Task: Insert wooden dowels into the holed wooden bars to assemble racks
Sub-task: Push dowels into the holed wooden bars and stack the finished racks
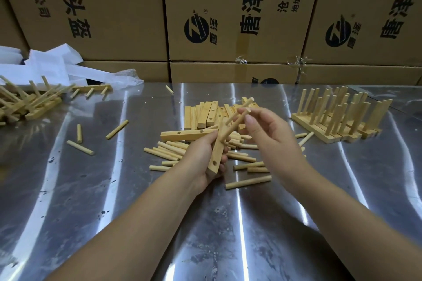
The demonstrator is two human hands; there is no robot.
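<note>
Here the left grip (203,162) is wrapped round a pale square-section holed wooden bar (217,155), tilted above the shiny steel counter (114,189). Just right of it, the right grip (271,134) pinches a pale round wooden dowel (234,126) that sticks out of the bar's far end. Loose dowels (164,154) lie under both grips; finished racks (338,118) stand well right of the right grip

Mid-frame on my table (91,189), loose dowels (169,151) lie below the bar pile (205,116); standing racks (338,118) sit right, a rack heap (25,102) upper left, cartons (127,7) along the top.
</note>
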